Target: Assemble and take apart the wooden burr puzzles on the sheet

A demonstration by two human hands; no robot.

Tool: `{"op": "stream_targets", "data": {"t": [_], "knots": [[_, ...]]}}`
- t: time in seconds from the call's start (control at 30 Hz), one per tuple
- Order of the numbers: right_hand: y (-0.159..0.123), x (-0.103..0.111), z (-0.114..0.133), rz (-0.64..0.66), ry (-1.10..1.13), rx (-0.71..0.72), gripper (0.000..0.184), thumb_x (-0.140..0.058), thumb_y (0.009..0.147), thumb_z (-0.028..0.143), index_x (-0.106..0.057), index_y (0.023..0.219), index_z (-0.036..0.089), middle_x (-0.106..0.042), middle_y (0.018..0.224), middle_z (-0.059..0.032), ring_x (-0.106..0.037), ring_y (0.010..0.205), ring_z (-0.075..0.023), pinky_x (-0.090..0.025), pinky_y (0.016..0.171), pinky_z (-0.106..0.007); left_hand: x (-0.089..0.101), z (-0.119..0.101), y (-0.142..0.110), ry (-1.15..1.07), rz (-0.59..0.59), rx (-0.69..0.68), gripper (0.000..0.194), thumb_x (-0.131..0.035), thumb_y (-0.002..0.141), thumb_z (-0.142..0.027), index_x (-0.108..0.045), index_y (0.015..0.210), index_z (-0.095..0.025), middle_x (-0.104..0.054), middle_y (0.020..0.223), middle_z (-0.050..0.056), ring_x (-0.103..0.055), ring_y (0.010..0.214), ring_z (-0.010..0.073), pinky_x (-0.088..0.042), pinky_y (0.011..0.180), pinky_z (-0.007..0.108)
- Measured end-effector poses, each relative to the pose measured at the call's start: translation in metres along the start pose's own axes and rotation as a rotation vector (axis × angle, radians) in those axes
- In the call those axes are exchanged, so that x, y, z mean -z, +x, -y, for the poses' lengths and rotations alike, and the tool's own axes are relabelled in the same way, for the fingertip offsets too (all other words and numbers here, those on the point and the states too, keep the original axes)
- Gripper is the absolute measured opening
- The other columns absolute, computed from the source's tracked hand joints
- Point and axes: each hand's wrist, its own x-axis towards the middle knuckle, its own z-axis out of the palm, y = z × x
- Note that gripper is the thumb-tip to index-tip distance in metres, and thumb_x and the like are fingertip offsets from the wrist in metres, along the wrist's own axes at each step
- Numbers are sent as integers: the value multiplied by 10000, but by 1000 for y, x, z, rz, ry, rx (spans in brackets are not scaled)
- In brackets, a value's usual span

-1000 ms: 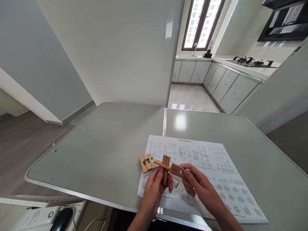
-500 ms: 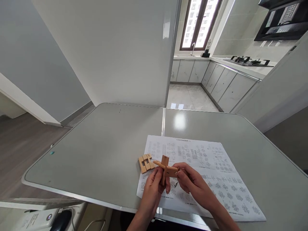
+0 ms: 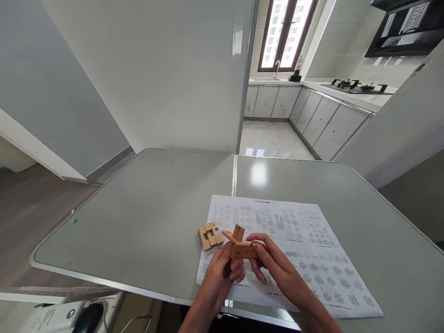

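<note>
Several flat wooden puzzle pieces (image 3: pixel 238 232) stand crossed against each other in the fingers of my left hand (image 3: pixel 222 268). My right hand (image 3: pixel 275 268) pinches the right end of a notched wooden puzzle piece (image 3: pixel 243 251), whose left end lies against the crossed pieces at my left fingers. How far the pieces interlock is hidden by the fingers. Just left of my hands, more notched wooden puzzle pieces (image 3: pixel 210 236) lie side by side, partly over the edge of a printed paper sheet (image 3: pixel 322 259). Both hands are above this sheet.
The sheet, covered with small line drawings, lies on a grey table (image 3: pixel 138 222) with a metal seam (image 3: pixel 234 175) across it. A small teal bit (image 3: pixel 73 221) sits by the table's left edge. At lower left is a white box (image 3: pixel 55 318) beside a black object.
My right hand has moved left, bringing its notched piece up against the crossed pieces. That piece now lies more level across their front, and my left fingers have curled in more.
</note>
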Motion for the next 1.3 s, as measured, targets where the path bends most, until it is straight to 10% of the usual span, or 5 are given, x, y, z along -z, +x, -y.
{"op": "stream_targets", "data": {"t": [0.5, 1.3], "knots": [[-2, 3, -9, -191, -195, 0, 403, -554, 1032, 612, -569, 1206, 250, -651, 866, -7, -477, 647, -145, -422, 603, -273, 0, 10, -6, 262, 108, 17, 554, -660, 898, -713, -537, 800, -181, -454, 655, -38, -311, 521, 78, -266, 524, 260], [3, 2, -21, -309, 52, -34, 458, -719, 913, 646, -727, 1089, 225, -509, 656, 37, -378, 578, -113, -312, 531, -240, 1, 3, -7, 119, 380, 48, 342, -581, 1054, -480, -562, 1141, -150, -427, 642, -79, -206, 466, 47, -187, 483, 230]]}}
